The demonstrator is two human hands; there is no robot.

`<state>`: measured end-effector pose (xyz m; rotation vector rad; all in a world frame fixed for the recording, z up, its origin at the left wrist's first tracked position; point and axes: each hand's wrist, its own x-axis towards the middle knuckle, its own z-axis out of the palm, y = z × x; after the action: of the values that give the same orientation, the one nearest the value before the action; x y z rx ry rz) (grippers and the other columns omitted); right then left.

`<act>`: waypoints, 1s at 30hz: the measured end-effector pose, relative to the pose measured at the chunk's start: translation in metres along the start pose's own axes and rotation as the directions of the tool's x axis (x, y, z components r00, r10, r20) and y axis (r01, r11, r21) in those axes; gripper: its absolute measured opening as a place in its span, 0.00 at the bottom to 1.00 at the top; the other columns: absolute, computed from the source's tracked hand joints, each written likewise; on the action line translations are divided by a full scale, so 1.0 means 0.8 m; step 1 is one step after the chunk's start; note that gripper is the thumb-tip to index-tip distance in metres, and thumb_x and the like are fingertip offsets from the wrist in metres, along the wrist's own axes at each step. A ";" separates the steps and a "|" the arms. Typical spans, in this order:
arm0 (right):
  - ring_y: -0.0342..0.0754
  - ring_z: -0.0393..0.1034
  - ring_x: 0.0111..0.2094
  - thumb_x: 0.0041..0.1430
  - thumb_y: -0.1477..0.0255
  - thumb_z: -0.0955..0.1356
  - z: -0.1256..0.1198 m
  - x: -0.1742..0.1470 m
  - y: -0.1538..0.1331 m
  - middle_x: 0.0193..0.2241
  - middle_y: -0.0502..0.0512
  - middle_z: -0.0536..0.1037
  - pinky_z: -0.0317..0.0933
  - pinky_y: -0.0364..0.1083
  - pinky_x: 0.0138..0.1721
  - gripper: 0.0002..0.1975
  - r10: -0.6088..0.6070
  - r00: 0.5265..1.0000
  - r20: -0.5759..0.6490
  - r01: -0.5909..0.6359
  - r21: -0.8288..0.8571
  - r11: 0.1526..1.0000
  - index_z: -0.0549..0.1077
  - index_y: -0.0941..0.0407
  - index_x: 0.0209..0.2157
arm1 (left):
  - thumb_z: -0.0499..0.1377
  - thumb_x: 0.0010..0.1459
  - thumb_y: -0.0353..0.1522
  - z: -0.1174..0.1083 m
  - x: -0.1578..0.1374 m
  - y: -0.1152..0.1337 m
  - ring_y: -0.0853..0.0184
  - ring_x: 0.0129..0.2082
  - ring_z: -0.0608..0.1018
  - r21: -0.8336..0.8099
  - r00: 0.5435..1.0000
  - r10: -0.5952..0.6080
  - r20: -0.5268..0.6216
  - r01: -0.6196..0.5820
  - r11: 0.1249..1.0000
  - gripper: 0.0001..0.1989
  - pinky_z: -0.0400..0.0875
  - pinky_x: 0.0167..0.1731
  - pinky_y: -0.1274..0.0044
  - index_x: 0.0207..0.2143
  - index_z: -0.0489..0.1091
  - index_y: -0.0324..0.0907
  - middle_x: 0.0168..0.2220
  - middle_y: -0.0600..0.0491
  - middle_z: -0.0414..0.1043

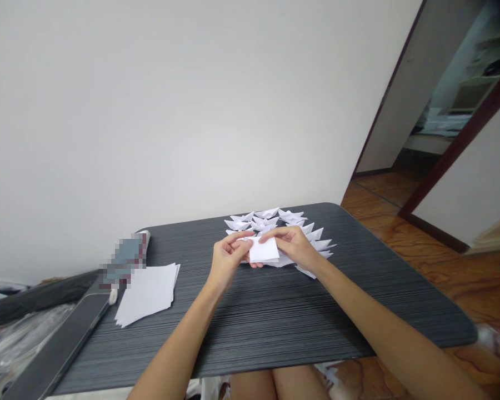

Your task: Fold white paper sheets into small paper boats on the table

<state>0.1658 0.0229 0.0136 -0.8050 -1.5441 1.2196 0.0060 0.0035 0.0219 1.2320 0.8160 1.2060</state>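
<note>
Between my two hands is a small folded piece of white paper [264,251], raised above the dark table. My left hand [230,253] pinches its left edge between thumb and fingers. On the paper's upper right side, my right hand [294,244] grips with thumb and fingertips. Several white folded paper boats [266,213] stand in rows just behind and to the right of my hands, partly hidden by them.
A stack of white paper sheets [150,293] lies at the left on the dark table [275,333]. Beyond it is a pixelated flat object [127,258]. A white wall [170,111] rises behind the table. At right, a doorway opens over a wooden floor [370,214].
</note>
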 end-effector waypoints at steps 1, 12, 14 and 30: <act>0.41 0.66 0.24 0.46 0.75 0.64 0.000 0.000 0.001 0.24 0.51 0.74 0.57 0.40 0.25 0.08 -0.005 1.000 0.007 0.005 0.018 1.000 0.75 0.57 0.26 | 0.60 0.45 0.33 0.000 0.000 0.000 0.69 0.14 0.73 -0.001 1.000 -0.004 0.004 0.004 1.000 0.16 0.66 0.16 0.79 0.37 0.67 0.34 0.16 0.55 0.70; 0.40 0.65 0.23 0.45 0.76 0.63 0.000 -0.003 -0.014 0.23 0.52 0.74 0.56 0.39 0.23 0.08 -0.052 0.998 0.032 0.052 -0.021 0.998 0.75 0.60 0.24 | 0.59 0.46 0.32 -0.007 0.003 -0.006 0.69 0.17 0.74 0.034 0.999 0.017 0.037 -0.018 0.999 0.16 0.68 0.20 0.78 0.38 0.68 0.33 0.18 0.55 0.72; 0.41 0.66 0.23 0.45 0.77 0.63 -0.002 -0.003 -0.012 0.22 0.52 0.74 0.57 0.39 0.24 0.08 -0.056 0.998 0.038 0.057 -0.018 0.998 0.75 0.60 0.24 | 0.59 0.47 0.32 -0.007 0.002 -0.005 0.70 0.16 0.73 0.071 0.999 0.033 0.031 -0.035 0.997 0.16 0.68 0.20 0.79 0.39 0.68 0.33 0.17 0.55 0.71; 0.44 0.68 0.27 0.46 0.70 0.67 0.001 0.003 0.007 0.24 0.55 0.76 0.59 0.42 0.29 0.09 -0.014 0.995 0.100 0.033 -0.194 0.980 0.74 0.62 0.25 | 0.58 0.48 0.33 -0.007 0.000 -0.010 0.74 0.18 0.71 0.392 0.990 0.076 0.119 -0.117 0.913 0.18 0.67 0.21 0.81 0.41 0.67 0.32 0.20 0.55 0.68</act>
<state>0.1640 0.0262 0.0091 -0.8612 -1.7699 1.1157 0.0024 0.0052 0.0133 1.6692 0.9647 1.0748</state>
